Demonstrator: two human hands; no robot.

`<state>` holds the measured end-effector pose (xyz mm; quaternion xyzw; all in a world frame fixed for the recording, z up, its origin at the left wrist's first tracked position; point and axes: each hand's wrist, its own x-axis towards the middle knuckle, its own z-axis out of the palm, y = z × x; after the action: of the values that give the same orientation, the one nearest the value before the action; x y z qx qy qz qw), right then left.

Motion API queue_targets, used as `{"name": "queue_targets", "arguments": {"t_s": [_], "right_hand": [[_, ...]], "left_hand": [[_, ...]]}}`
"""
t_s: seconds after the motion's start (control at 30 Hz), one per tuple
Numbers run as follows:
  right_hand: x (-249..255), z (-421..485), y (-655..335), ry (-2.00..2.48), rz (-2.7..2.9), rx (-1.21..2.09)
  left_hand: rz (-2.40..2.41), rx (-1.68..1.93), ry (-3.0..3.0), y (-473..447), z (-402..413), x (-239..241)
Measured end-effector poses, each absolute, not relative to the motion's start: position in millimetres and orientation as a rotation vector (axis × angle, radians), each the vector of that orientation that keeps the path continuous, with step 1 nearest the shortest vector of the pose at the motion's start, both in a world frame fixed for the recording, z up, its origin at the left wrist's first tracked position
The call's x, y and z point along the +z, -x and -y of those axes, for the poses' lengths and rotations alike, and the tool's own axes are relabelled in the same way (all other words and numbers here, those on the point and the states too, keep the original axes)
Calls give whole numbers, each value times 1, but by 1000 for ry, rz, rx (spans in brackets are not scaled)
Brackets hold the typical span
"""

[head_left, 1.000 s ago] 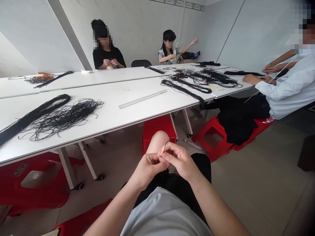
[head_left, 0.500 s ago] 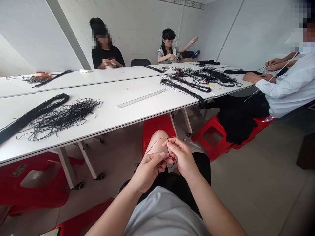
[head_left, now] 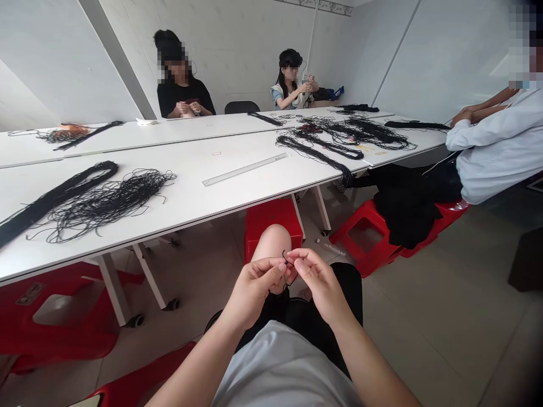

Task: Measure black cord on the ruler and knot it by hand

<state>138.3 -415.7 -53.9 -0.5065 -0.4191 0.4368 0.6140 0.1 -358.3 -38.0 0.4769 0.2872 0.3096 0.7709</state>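
My left hand (head_left: 253,288) and my right hand (head_left: 319,281) meet above my lap, just below my bare knee (head_left: 274,242). Both pinch a thin black cord (head_left: 287,261), whose small loop shows between the fingertips. The fingers of each hand are curled in, thumb against forefinger. The rest of the cord is hidden behind my hands.
A long white table (head_left: 212,186) stands ahead with a loose heap of black cords (head_left: 102,200), a clear ruler (head_left: 246,168) and more cords (head_left: 339,135) at the right. Red stools (head_left: 271,217) sit under it. Two people sit across; another in a white sleeve (head_left: 496,150) sits at the right.
The wide loop of cord seen half a second ago has shrunk to a small one between my fingertips. My hands stayed over my lap. The far person lowered an outstretched arm.
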Motion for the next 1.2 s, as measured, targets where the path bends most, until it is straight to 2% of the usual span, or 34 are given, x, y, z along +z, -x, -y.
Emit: {"name": "queue_targets", "arguments": {"t_s": [0.27, 0.4, 0.6, 0.67, 0.87, 1.2], "right_hand": [[-56, 426, -141, 1256, 1192, 1027], [-59, 429, -147, 1381, 1388, 829], [-57, 432, -166, 1516, 1603, 550], [-58, 431, -168, 1499, 1526, 654], [-69, 422, -152, 1243, 1047, 1233], [-69, 414, -145, 852, 526, 1408]], "left_hand": [[-715, 762, -1150, -1, 355, -45], [-795, 767, -1423, 4, 350, -45], [-805, 592, -1686, 6, 343, -42], [-787, 540, -1677, 5, 340, -43], [-627, 421, -1514, 0, 339, -41], [-544, 334, -1093, 6, 339, -41]]}}
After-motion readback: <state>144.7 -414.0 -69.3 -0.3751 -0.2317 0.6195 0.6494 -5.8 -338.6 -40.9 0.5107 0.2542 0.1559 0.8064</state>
